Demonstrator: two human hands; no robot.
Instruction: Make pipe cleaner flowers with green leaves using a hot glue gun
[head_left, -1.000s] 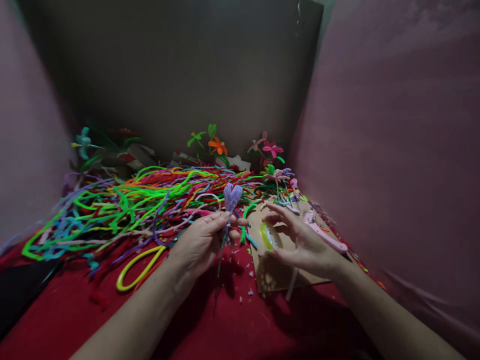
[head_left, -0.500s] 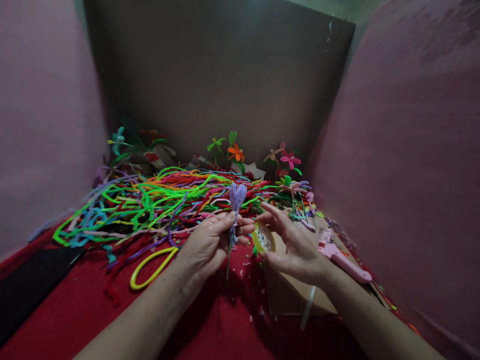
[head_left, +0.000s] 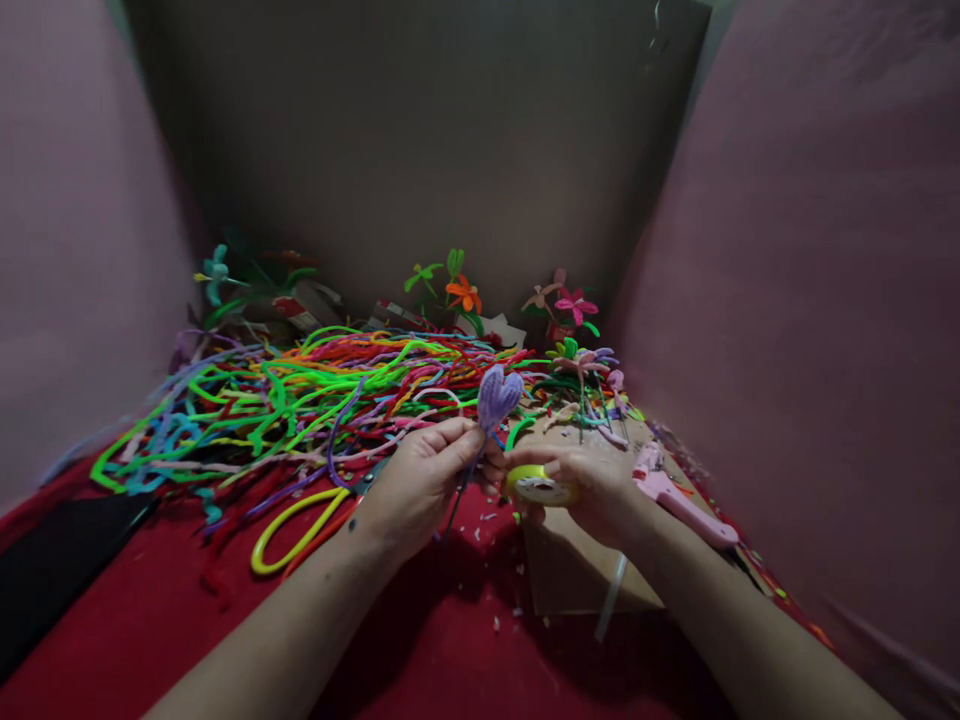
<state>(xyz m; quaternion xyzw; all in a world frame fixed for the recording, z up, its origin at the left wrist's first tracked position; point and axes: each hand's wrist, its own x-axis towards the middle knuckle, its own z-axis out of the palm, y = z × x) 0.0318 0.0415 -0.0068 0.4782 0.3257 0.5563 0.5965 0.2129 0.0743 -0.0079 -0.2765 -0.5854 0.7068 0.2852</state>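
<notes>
Left hand point(head_left: 420, 475) pinching the purple flower point(head_left: 499, 398) at its two o'clock! Right hand point(head_left: 606, 492) grips the tape roll point(head_left: 540, 489), flower's five o'clock. Looks like taping; next calls for a steady stem point(head_left: 454, 508).

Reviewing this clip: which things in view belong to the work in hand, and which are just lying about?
Apparently in use:
- purple flower on its stem, in the left hand
- yellow roll, in the right hand

Lying by, untouched:
- fuzzy strands
- yellow-handled scissors
- pink glue gun
- orange flower
</notes>
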